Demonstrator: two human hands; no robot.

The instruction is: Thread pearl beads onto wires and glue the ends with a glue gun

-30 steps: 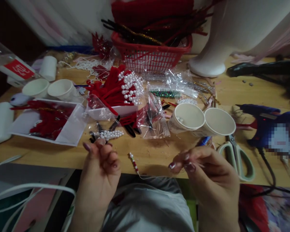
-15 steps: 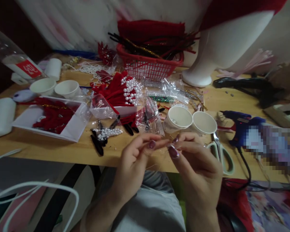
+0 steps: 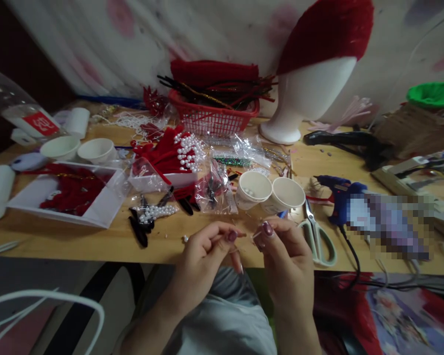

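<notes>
I can barely make out what sits between the two hands: a very thin, pale thread (image 3: 248, 235) seems to span the small gap between the fingertips, but it is too fine and the light too dim for me to be sure of its run or whether any bead is on it. A tiny pale bead (image 3: 185, 238) lies on the tabletop (image 3: 96, 241) just left of the left hand. My wrists and forearms drop out of the bottom edge, and the lap below is only a grey blur. A patch on the right of the tabletop is pixelated, hiding most of the blue glue gun (image 3: 338, 190).

My left hand (image 3: 207, 251) is raised at the near edge of the tabletop, palm turned inward, thumb and forefinger pinched together toward the right, the other fingers curled loosely beneath. My right hand (image 3: 283, 251) faces it, thumb and forefinger likewise pinched, painted nails uppermost; the fingertips of both hands are nearly touching. Each seems to nip an end of the thread, held over the tabletop's front edge, just in front of the two paper cups (image 3: 270, 192).

White-handled scissors (image 3: 316, 236) lie just right of the right hand. Further back stand a red basket (image 3: 214, 116) of stems, a white mannequin head (image 3: 303, 98) with a red cap, and a white tray (image 3: 103, 207) of red pieces to the left.
</notes>
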